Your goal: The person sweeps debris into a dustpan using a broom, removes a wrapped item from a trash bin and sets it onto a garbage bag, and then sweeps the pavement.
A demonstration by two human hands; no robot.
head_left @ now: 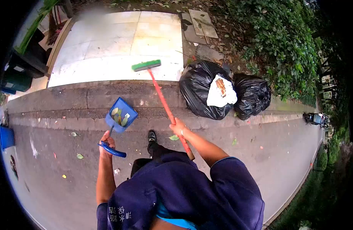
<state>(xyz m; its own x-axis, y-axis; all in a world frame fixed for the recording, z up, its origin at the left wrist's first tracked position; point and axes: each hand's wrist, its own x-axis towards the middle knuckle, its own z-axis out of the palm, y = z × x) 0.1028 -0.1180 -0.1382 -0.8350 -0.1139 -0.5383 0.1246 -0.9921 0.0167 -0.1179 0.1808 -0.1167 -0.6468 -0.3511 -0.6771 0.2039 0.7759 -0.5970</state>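
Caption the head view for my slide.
Right hand holds a green-headed broom, left hand a blue dustpan of leaves.

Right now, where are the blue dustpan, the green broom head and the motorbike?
Blue dustpan [129,111]: head view, right side of the tray.
Green broom head [146,64]: head view, green upper part.
Motorbike [317,119]: head view, middle.

Leafy bushes [278,46] stand near a motorbike [316,119], a blue container [7,138] well apart.

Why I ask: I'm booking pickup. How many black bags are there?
2: the larger bag, nearer the broom, and the smaller bag, nearer the bushes. Others may be hidden behind.
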